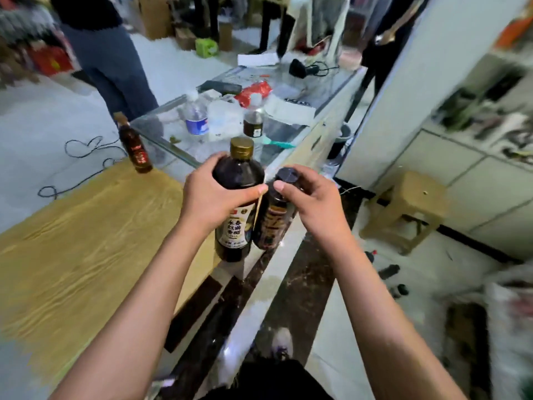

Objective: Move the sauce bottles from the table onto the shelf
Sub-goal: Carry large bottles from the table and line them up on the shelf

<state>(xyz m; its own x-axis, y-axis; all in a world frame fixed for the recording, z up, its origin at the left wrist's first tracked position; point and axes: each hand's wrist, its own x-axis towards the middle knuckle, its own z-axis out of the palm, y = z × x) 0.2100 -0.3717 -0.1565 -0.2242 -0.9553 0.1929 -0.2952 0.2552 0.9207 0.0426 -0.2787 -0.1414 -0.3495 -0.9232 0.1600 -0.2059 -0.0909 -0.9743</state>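
Note:
My left hand (215, 197) grips a tall dark sauce bottle with a gold cap (237, 174) around its shoulder, near the right edge of the wooden table (86, 241). Right beside it, touching, stands a shorter dark bottle with a black cap (275, 220); my right hand (310, 203) holds it by the cap and neck. A third dark bottle with a red label (135, 148) stands at the table's far corner. The white shelf (476, 119) runs along the right side, blurred.
A glass counter (288, 157) beyond the table holds a water bottle (196, 116), a small dark bottle (253, 119), bags and papers. A plastic stool (403, 209) stands on the floor at right. People stand at the back; a cable (86, 151) lies on the floor.

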